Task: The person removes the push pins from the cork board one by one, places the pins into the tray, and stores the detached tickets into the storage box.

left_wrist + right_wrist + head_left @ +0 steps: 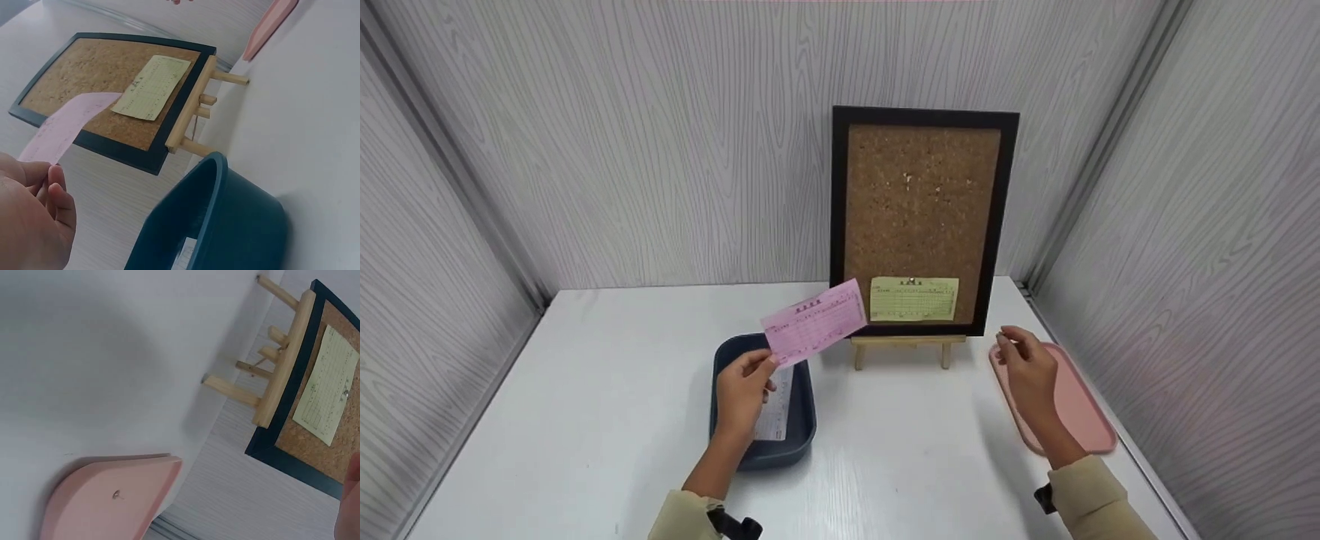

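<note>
My left hand [742, 390] pinches a pink printed slip [814, 322] by its lower left corner, raised above the blue bin [802, 450]. In the left wrist view the pink slip [70, 126] bends away from the fingers, in front of the corkboard [84, 62]. My right hand [1033, 375] is up over the pink tray [1080, 397], thumb and fingertips together on something tiny, apparently a pushpin, mostly hidden. A yellow slip [914, 300] hangs low on the black-framed corkboard [922, 217], with a pushpin [912, 280] at its top edge.
A small wooden easel [907, 341] supports the board near the back wall. White printed paper [776, 409] lies inside the bin. Another pushpin [116, 494] lies in the pink tray. Pale wood-patterned walls [682, 150] enclose the white table [585, 397] at the back and sides.
</note>
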Demonstrator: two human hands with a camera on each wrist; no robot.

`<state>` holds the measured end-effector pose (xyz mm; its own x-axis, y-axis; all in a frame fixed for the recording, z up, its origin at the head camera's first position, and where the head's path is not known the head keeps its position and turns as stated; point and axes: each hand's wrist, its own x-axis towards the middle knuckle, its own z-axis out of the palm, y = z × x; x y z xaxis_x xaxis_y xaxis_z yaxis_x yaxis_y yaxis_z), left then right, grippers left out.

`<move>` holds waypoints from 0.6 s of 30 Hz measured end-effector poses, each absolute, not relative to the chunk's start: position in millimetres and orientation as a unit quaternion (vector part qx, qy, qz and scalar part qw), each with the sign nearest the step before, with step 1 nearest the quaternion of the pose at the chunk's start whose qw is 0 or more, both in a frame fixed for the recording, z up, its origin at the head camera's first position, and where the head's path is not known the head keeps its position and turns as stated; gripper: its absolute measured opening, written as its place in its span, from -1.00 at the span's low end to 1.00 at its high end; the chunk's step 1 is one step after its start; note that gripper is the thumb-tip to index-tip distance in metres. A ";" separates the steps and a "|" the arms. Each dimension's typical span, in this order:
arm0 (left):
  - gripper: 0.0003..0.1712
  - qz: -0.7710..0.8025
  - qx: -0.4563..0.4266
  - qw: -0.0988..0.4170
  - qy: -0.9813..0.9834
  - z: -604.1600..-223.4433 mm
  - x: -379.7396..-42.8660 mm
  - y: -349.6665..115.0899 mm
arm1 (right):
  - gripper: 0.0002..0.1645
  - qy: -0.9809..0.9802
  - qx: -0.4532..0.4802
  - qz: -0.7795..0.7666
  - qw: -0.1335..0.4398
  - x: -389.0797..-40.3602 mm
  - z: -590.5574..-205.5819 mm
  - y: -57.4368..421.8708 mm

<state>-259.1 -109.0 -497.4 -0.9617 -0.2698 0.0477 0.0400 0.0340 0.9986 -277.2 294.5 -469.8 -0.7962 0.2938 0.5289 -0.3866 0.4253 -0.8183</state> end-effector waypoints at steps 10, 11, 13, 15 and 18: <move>-0.71 -0.694 0.137 0.117 -0.697 -508.5 -231.3 -131.8 | -0.82 -0.794 0.000 0.521 0.313 -264.6 -495.1 336.0; -0.71 -0.696 0.142 0.117 -0.694 -510.0 -229.3 -133.3 | -0.82 -0.794 -0.004 0.523 0.310 -264.2 -497.5 340.2; -0.72 -0.696 0.154 0.115 -0.692 -513.4 -225.5 -135.2 | -0.80 -0.792 -0.017 0.533 0.299 -265.1 -503.8 350.0; -0.71 -0.695 0.164 0.112 -0.691 -517.2 -222.7 -135.9 | -0.79 -0.789 -0.037 0.544 0.284 -267.3 -512.4 360.8; -0.70 -0.692 0.173 0.108 -0.692 -522.8 -217.1 -136.8 | -0.76 -0.792 -0.068 0.548 0.262 -274.3 -531.4 377.5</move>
<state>-217.1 -136.8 -522.8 -0.9168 -0.3892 -0.0897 -0.0897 -0.0182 0.9958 -274.3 377.5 -531.4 -0.8533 0.3947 0.3406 -0.1797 0.3907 -0.9028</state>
